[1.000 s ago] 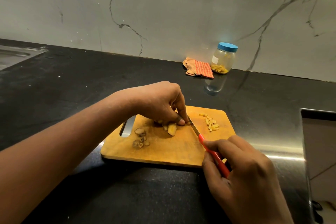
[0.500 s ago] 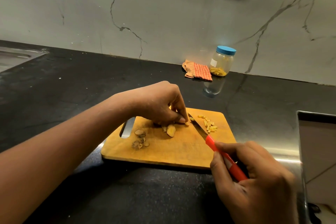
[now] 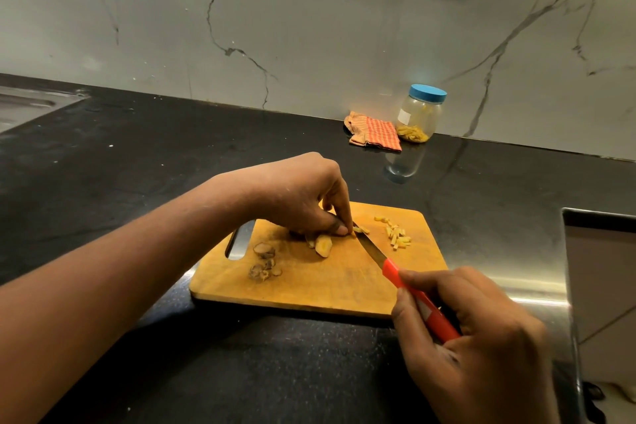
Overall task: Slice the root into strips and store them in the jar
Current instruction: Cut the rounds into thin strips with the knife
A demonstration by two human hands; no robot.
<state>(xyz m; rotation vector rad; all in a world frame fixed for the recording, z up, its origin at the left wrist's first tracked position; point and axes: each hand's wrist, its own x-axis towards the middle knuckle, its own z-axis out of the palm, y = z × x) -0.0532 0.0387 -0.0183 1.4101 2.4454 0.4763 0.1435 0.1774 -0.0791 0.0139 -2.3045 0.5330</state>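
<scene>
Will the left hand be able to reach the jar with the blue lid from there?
Probably yes, once it lets go. The left hand is pinching the root, and only bare counter lies between it and the jar.

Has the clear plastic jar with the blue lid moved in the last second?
No. The clear plastic jar with the blue lid still stands right beside the orange checked cloth, as before.

black tabletop [image 3: 165, 182] lying open left of and behind the board [image 3: 327, 289], left grip [image 3: 296, 196] pinning root [image 3: 357, 230] and forearm crossing board's left side, knife [image 3: 371, 248] slanting across its middle, right grip [image 3: 481, 337] blocking near right corner, cloth [image 3: 375, 132] and jar [image 3: 420, 113] sitting against back wall, steel edge [image 3: 569, 286] closing off right
</scene>
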